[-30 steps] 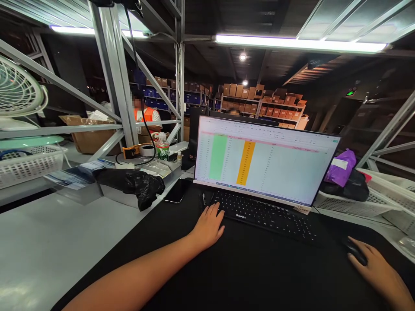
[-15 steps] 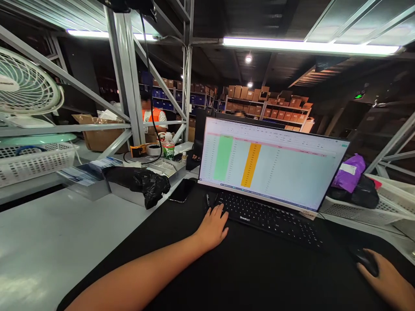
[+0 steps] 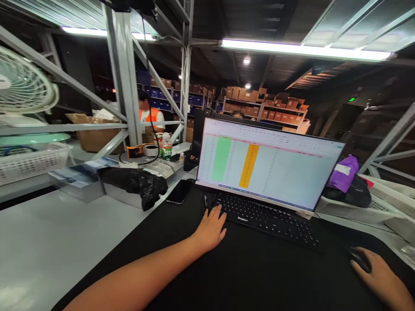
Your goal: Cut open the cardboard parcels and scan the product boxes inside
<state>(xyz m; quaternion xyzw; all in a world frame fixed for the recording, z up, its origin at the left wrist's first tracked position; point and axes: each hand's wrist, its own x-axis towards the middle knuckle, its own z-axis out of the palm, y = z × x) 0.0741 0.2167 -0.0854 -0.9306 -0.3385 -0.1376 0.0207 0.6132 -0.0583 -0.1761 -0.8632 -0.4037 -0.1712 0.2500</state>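
My left hand (image 3: 210, 228) lies with its fingers spread at the left end of a black keyboard (image 3: 269, 218), fingertips on or by its keys. At the far right, my right hand (image 3: 378, 270) is wrapped round a black computer mouse (image 3: 360, 259) on the dark desk mat (image 3: 275, 272). Behind the keyboard stands a monitor (image 3: 292, 172) showing a spreadsheet with a green and an orange column. A pen (image 3: 205, 201) rests left of the keyboard, and a dark phone (image 3: 179, 191) lies farther left.
Left of the mat are a box with a black plastic bag (image 3: 136, 183), a drink bottle (image 3: 166, 147), a tape roll (image 3: 150, 150) and a fan (image 3: 24, 82). A white basket (image 3: 356, 207) holds purple and black bags at right. A person in an orange vest (image 3: 152, 115) is behind the metal frame.
The view has shifted slightly, so most things sit a little farther left. Both hands keep their places at the keyboard and the mouse.
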